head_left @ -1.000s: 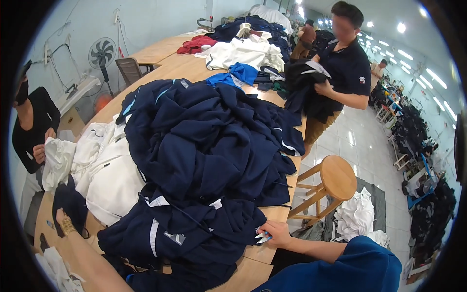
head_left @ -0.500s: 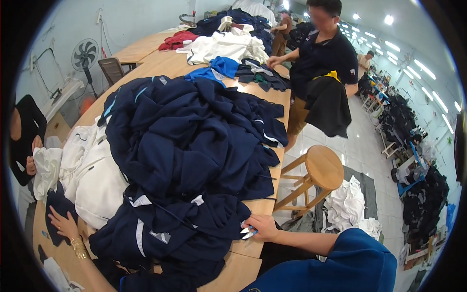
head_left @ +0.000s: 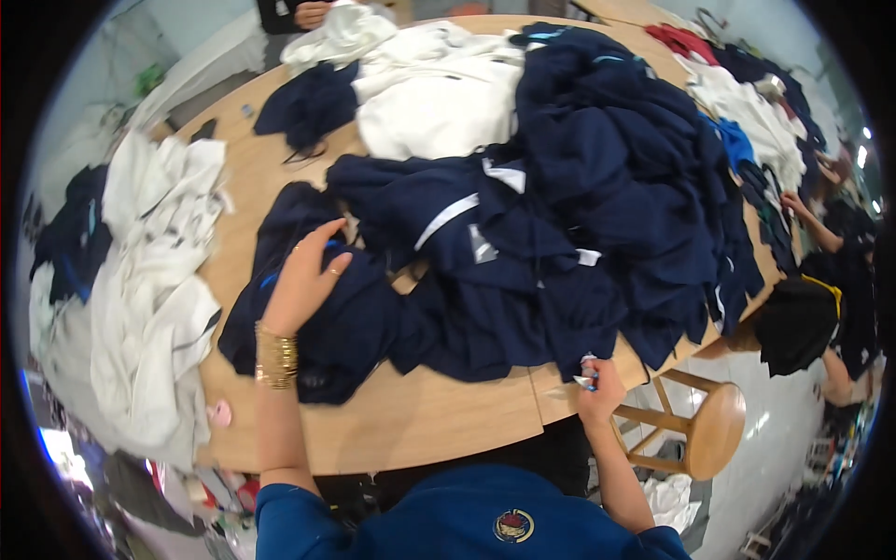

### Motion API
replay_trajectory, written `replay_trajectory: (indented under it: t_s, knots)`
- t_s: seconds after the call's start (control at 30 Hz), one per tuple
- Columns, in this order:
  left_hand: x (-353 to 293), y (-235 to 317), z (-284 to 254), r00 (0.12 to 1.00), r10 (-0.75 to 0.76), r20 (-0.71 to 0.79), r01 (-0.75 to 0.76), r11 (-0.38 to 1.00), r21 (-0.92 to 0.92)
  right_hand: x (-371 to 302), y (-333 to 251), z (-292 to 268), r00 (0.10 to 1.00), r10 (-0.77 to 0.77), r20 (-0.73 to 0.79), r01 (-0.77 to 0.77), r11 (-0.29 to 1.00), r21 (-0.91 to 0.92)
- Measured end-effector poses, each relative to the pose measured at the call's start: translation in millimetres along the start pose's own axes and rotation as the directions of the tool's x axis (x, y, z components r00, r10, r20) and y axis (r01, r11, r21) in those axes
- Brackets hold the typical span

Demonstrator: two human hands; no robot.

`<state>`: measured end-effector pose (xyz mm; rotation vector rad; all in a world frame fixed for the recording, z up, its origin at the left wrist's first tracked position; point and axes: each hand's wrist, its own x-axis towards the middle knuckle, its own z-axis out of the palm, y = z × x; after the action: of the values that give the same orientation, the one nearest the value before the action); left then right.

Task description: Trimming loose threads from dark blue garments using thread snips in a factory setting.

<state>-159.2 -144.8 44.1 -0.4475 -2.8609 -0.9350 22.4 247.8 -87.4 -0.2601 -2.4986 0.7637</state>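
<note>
My left hand (head_left: pixel 310 275), with a gold bracelet at its wrist, is over a dark navy garment (head_left: pixel 350 345) on the table. Its fingers are apart and hold nothing; whether they touch the cloth I cannot tell. My right hand (head_left: pixel 600 392) is closed at the table's near edge, on what look like small thread snips (head_left: pixel 588 373), their pale tips pointing out beside the cloth. Between and beyond my hands lies a navy garment with white stripes (head_left: pixel 457 215). It runs into a large heap of navy garments (head_left: pixel 616 168) on the right.
White garments (head_left: pixel 439 93) lie at the back, and a long white pile (head_left: pixel 154 289) is at the left. The wooden table (head_left: pixel 448 429) curves around me. A wooden stool (head_left: pixel 719 425) stands at the right. One person's hands (head_left: pixel 313 13) show at the far side; another person's arm (head_left: pixel 812 224) reaches in right.
The view has swung left and down, so the heap now sits to the right. My left hand has left the small navy piece beside the white garments and is over the nearer navy garment.
</note>
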Motion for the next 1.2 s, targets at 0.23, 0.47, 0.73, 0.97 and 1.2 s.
replay_trajectory:
  t_s: [0.23, 0.47, 0.73, 0.97, 1.2]
  knots:
    - [-64, -2, 24, 0.981, 0.042, -0.19, -0.027, 0.996, 0.08, -6, -4, 4, 1.0, -0.014, 0.012, 0.014, 1.0, 0.011]
    - [-69, -2, 7, 0.929, -0.36, -0.082, 0.369, 0.89, 0.267, -5, 2, -4, 0.994, 0.098, 0.04, -0.103, 0.983, 0.152]
    - [-2, 154, -93, 0.956, -0.186, -0.225, -0.187, 0.202, -0.961, 57, -81, -57, 0.995, 0.016, 0.097, -0.084, 0.663, 0.744]
    - [59, 215, -182, 0.835, 0.369, -0.408, -0.419, -0.052, -0.906, 110, -159, -113, 0.996, -0.067, -0.063, 0.079, 0.277, 0.958]
    - [86, 154, -100, 0.902, -0.038, -0.431, -0.294, 0.677, -0.675, 127, -105, -92, 0.948, -0.257, -0.189, 0.309, 0.889, 0.339]
